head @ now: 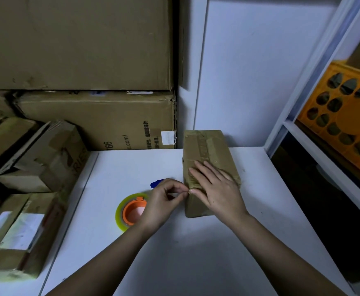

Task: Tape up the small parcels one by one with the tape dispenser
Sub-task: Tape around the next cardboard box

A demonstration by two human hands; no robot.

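The small parcel (pixel 209 159) lies under the flat, released right hand (pixel 215 186); the left hand (pixel 164 201) pinches its tape.

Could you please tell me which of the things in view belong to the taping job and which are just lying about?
In use: parcel, tape dispenser, left hand, right hand.
Lying about: big cartons, orange crate, labelled boxes.
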